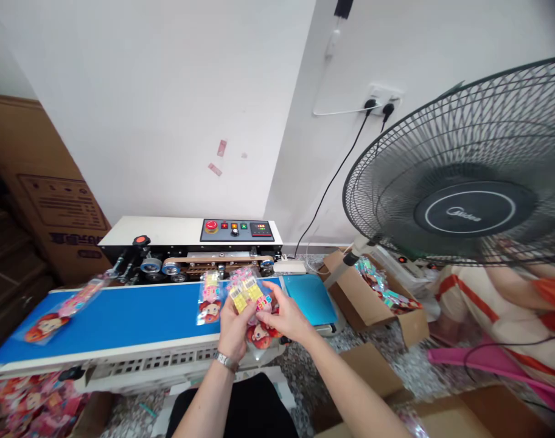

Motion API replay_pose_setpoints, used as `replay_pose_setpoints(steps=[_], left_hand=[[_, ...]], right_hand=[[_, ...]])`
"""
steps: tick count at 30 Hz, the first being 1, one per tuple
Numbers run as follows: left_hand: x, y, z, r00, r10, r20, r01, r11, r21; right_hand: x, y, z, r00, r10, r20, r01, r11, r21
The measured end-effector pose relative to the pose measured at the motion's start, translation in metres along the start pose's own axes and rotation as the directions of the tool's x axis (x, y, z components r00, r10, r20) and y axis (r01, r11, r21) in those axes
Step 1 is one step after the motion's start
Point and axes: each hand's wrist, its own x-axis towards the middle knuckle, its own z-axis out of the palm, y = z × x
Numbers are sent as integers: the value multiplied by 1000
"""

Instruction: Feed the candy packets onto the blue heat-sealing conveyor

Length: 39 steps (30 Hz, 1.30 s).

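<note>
Packets (246,293) sit clamped in both the left hand (234,330) and the right hand (286,317), above the right end of the belt (122,316). A loose packet (210,301) lies on the belt at nine o'clock, and a fan (473,207) stands at two o'clock.

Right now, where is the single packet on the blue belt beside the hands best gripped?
Probably pinch the packet by its near, face-printed end, coming from the front edge of the blue belt: it lies flat, far end pointing at the sealer, and the left hand is beside it.
</note>
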Motion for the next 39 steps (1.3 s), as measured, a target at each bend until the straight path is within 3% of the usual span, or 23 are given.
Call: replay_pose_setpoints(steps=[4,8,14,20,23,28,32,35,39], left_hand=[[1,-1,-3,997,-2,82,-11,988,156],[-2,1,-3,984,-49,172,10,975,222],[-5,2,-1,988,-39,151,15,987,158],[-6,1,0,988,-51,148,35,993,111],[-6,1,0,989,-50,141,38,995,91],[-5,3,2,994,-42,106,34,997,74],[-4,2,3,998,-37,60,34,998,50],[-3,1,2,999,-43,19,42,999,21],[-3,3,1,996,-87,4,87,996,-31]], right_hand=[[6,-8,-16,994,-97,-45,99,994,35],[13,-15,-32,968,-225,113,236,968,-89],[14,-8,-33,974,-179,138,184,983,-22],[14,-14,-33,967,-228,115,243,960,-141],[12,-13,-32,970,-221,97,232,965,-120],[0,4,-11,995,-21,-99,41,976,212],[-6,18,7,975,76,-207,-22,968,252],[2,33,-2,923,127,-363,-8,950,312],[27,63,-29,842,199,-502,-180,980,87]])
